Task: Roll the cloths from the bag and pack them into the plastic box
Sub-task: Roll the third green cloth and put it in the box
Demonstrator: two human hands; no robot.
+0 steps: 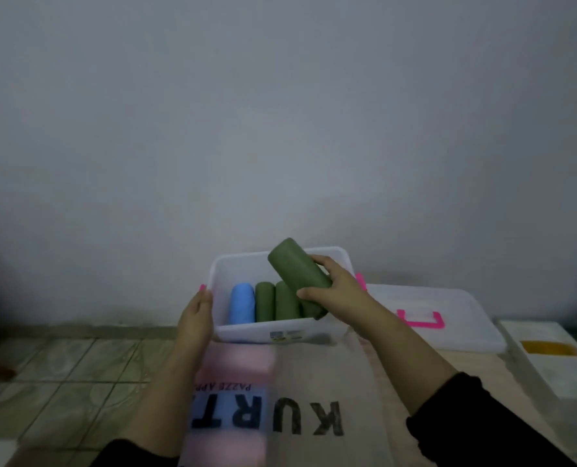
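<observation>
A translucent white plastic box (280, 335) stands against the wall. Inside it lie a blue rolled cloth (242, 303) at the left and green rolled cloths (265, 301) beside it. My right hand (334, 288) grips another green roll (295, 266), tilted above the box's right side. With straight fingers, my left hand (196, 318) rests flat against the box's left wall. A beige bag (314, 416) with black letters lies in front of the box.
The box's lid (448, 318) with a pink clip lies to the right. A white flat carton (556, 358) sits at the far right. A pink blurred patch covers part of the bag. Tiled floor lies to the left, and a plain wall stands close behind the box.
</observation>
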